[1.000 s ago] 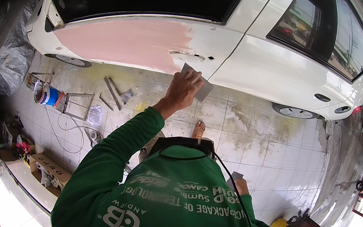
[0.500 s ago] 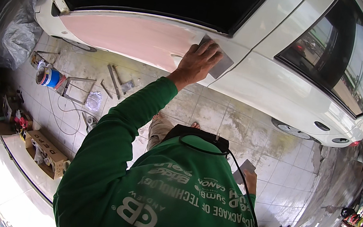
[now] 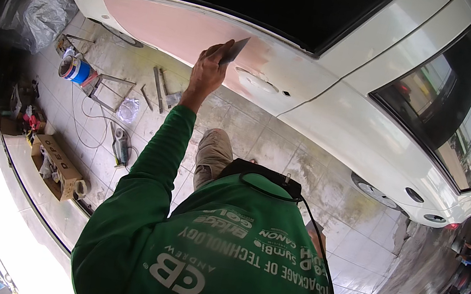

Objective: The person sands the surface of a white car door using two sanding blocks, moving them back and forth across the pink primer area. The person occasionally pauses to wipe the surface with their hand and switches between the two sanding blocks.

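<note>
My left hand (image 3: 206, 72) is closed on a thin grey putty spreader (image 3: 235, 50), held at the side of a white car (image 3: 332, 117). The spreader is tilted edge-on in front of the pink filler coat (image 3: 162, 24) on the car's door; whether it touches the coat I cannot tell. Just right of the hand is the door handle (image 3: 256, 81), with blotchy pink filler above it. Low on my right side, my right hand (image 3: 321, 244) is mostly hidden by my green-sleeved body, with part of a second grey spreader (image 3: 314, 229) showing there.
On the tiled floor to the left are a blue can (image 3: 76, 70), a metal stand (image 3: 111, 92), metal bars (image 3: 159, 88) and a corded power tool (image 3: 120, 145). Behind them sits a cardboard box (image 3: 58, 169). Plastic sheeting (image 3: 47, 19) hangs beyond the car's front.
My left hand has moved left along the door from the right of the handle, and its spreader has turned from flat to edge-on. My right hand has slipped mostly behind my body.
</note>
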`<act>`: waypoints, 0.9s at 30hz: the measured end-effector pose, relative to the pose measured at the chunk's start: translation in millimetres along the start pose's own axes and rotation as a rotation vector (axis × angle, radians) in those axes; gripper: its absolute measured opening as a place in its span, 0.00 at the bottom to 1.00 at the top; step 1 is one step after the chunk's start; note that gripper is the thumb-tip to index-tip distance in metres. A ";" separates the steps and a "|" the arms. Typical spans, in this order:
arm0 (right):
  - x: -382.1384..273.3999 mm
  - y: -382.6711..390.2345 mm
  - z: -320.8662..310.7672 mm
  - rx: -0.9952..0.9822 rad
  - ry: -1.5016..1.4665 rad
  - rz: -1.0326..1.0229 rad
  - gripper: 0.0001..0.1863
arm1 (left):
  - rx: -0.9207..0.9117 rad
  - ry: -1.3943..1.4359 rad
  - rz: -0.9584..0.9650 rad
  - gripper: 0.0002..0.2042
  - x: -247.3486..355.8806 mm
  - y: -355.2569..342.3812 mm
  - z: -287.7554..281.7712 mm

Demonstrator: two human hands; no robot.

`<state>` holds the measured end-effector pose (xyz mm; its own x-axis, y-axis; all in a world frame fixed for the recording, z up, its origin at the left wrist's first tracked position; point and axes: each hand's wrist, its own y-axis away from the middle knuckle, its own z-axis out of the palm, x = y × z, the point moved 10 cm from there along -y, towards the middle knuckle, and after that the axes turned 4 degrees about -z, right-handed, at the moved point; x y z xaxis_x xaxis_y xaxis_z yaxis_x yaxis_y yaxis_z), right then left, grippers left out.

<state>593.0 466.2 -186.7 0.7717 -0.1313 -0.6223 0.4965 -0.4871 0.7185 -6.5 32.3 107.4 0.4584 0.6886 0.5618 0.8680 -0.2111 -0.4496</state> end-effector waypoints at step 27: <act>-118.9 -3.4 -50.7 0.226 -0.162 -0.117 0.21 | -0.345 0.984 -0.372 0.14 62.7 23.8 133.4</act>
<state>519.8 527.2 -99.4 0.6318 -0.1899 -0.7516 0.4636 -0.6845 0.5626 17.5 163.1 39.2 -0.0231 -0.0708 0.9972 0.9196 -0.3928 -0.0065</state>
